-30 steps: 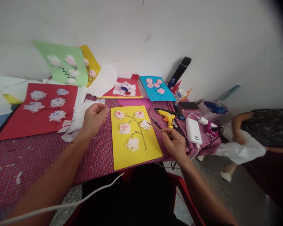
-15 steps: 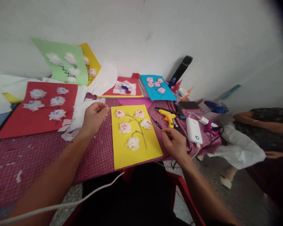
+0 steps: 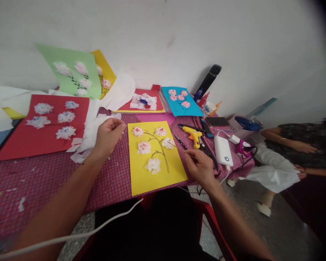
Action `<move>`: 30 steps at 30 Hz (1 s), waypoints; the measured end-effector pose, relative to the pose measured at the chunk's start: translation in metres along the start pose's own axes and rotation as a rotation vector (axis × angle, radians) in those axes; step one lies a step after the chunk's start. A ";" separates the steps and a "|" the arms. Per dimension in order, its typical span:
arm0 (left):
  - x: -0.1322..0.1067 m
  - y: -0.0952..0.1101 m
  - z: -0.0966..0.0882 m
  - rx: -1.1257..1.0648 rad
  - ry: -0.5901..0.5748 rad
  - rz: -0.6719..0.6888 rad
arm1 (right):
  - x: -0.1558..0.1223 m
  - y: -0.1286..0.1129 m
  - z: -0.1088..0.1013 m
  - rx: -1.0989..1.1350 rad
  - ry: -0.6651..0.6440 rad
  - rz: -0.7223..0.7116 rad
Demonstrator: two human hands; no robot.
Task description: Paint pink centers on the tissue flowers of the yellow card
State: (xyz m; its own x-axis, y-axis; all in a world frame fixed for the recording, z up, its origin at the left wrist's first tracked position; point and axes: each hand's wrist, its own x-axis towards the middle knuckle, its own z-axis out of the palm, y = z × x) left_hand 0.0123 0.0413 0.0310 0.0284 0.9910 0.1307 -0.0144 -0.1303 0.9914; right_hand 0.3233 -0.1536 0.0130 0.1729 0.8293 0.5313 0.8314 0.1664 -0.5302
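On the yellow sheet of paper (image 3: 143,185), lying at the near edge of the desk (image 3: 108,181), the white paper flower (image 3: 165,143) right of the drawn stem (image 3: 164,158) has a thin brush's (image 3: 173,144) tip at or just over it, so light dabs seem best, lest petals tear. The right hand (image 3: 200,166) pinches the brush well behind that tip, calling for a steady wrist; the left hand (image 3: 110,133), fingertips together beside the sheet, contents unclear, could better brace its edge.

Indoor craft corner, premises type otherwise undetermined, plaid-covered table (image 3: 51,170) against pale wall (image 3: 152,40), yellow flower sheet (image 3: 155,149), similar red sheet (image 3: 45,139) and green sheet (image 3: 66,81), glue gun (image 3: 194,135), paper scraps (image 3: 93,132).
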 end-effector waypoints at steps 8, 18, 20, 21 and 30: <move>0.000 -0.001 0.000 0.008 -0.006 -0.006 | -0.007 0.002 -0.008 -0.001 0.014 0.004; 0.002 -0.006 -0.001 0.006 -0.021 0.002 | -0.008 0.003 -0.007 -0.048 0.064 -0.066; 0.002 -0.006 -0.001 0.006 -0.024 -0.001 | -0.005 0.002 -0.005 -0.049 0.050 -0.092; 0.002 -0.006 -0.001 0.008 -0.025 -0.002 | -0.004 0.001 -0.003 -0.054 0.046 -0.105; 0.001 -0.003 0.000 0.022 -0.028 0.009 | 0.003 -0.001 -0.004 -0.086 0.053 -0.142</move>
State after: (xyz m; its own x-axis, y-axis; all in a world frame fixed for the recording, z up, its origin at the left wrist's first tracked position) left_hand 0.0121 0.0422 0.0281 0.0563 0.9886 0.1393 0.0075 -0.1399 0.9901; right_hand 0.3251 -0.1531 0.0178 0.0762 0.7710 0.6323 0.8912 0.2317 -0.3900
